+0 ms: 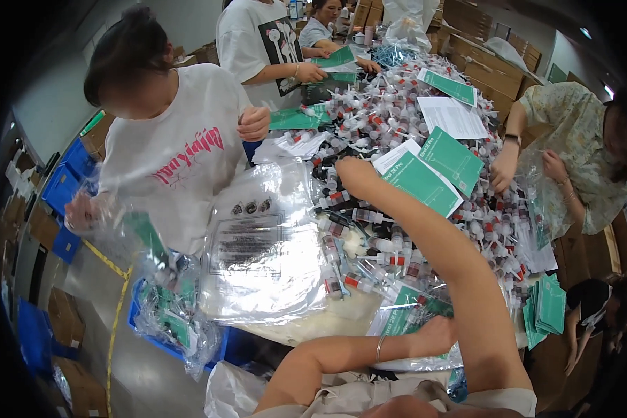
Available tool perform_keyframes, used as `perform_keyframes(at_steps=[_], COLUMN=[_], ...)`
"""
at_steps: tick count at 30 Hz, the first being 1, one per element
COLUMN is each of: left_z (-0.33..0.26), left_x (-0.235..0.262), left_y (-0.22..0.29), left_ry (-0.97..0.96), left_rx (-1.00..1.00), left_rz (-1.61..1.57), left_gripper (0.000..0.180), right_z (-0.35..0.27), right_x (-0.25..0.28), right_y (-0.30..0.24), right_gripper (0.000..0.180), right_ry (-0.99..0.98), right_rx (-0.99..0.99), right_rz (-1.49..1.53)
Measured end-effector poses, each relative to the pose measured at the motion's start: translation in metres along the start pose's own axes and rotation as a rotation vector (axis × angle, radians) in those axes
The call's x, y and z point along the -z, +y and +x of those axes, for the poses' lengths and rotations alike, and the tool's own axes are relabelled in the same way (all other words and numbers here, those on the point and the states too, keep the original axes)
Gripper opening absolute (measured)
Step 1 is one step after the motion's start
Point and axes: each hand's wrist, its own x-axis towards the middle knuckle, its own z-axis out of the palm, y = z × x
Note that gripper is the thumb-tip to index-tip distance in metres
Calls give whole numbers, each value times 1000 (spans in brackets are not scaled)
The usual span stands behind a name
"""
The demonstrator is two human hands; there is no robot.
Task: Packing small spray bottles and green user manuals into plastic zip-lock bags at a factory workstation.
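Now left hand (435, 334) pins leaflet bag (404, 322); right hand (355, 175) curled over vial pile (390, 132), grip unclear.

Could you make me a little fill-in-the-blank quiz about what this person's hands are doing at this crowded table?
1. The right hand reaches out over a heap of small ____ bottles.
2. The left hand rests on a clear ____ holding green leaflets.
3. The left wrist wears a thin ____.
4. The leaflets are ____ in colour.

Missing words: plastic; bag; bracelet; green
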Motion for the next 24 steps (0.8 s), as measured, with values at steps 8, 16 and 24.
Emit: perform_keyframes(at_steps=[8,16,24], left_z=[-5,-2,-6], left_x=[-6,12,5], left_y=[-2,11,4], left_ry=[569,98,134], left_rx=[-359,-51,-133], left_rz=[-7,100,206], left_gripper=[21,26,20], right_z=[-6,-20,-25], right_x=[-2,12,13], right_y=[-11,18,-11], right_gripper=[21,21,22], right_ry=[-355,-143,-319], right_rx=[-79,-366,-143], right_rz=[-170,279,17])
